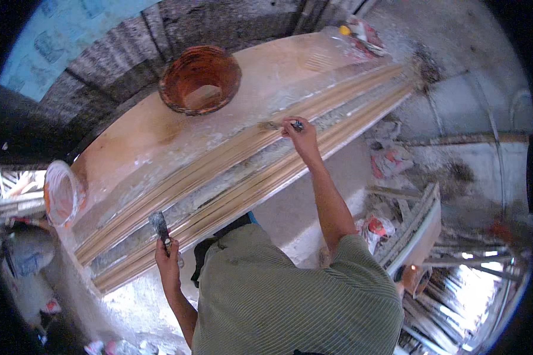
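Two hands working a long moulded strip on the bench

The right hand (299, 131) is reaching out over the long ribbed moulding (243, 177), its grip closing tight on a small dark-handled tool (278, 125) whose tip is touching the strip; the tip's shape is too small to make out. The left hand (167, 260) is holding a flat scraper (160, 228) upright by its handle at the strip's near end. The moulding is lying lengthwise on the pale bench (160, 130), beside an orange basin (200, 80). A clear container (60, 192) is sitting at the bench's left end, partly washed out by glare
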`<state>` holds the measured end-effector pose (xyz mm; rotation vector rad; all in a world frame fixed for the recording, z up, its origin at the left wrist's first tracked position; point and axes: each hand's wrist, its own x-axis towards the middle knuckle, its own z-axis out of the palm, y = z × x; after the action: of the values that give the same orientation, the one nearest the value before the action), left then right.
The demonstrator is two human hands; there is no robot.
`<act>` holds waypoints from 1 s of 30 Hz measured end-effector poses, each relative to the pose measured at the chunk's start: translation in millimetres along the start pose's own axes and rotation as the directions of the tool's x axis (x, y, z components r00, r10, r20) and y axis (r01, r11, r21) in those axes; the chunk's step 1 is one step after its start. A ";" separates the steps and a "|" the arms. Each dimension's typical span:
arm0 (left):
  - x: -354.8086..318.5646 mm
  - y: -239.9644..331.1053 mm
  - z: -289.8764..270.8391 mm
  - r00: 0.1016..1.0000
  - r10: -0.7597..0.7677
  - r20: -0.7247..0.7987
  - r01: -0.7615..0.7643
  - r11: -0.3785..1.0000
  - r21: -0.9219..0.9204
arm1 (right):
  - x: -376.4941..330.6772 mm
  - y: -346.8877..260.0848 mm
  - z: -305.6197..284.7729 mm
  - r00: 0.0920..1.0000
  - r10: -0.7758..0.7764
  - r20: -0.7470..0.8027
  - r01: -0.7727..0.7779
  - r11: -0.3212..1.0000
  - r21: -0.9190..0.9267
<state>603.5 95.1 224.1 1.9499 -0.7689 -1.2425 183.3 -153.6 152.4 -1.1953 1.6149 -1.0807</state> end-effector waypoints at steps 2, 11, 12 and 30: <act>4.1 -7.2 3.2 0.997 -0.045 0.058 0.050 0.996 -0.077 | -9.7 -11.6 -5.6 0.998 0.011 -0.069 -0.014 0.999 -0.036; 69.0 -37.0 30.0 0.994 0.022 0.109 0.007 0.964 -0.265 | -52.4 -160.5 -111.4 0.983 0.166 0.082 -0.185 0.843 0.504; 77.9 -26.0 38.6 0.996 0.040 0.079 -0.017 0.962 -0.273 | -47.4 -159.9 -123.6 0.973 0.181 0.145 -0.230 0.820 0.524; -45.4 90.9 463.4 0.971 0.092 -0.220 -0.177 0.896 -0.408 | 180.4 -69.9 -269.0 0.622 -0.368 0.691 0.136 0.920 0.367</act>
<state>148.5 -31.9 179.7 1.5997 -0.4738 -1.0146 -89.5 -299.1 271.8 -1.4425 0.6219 -0.7680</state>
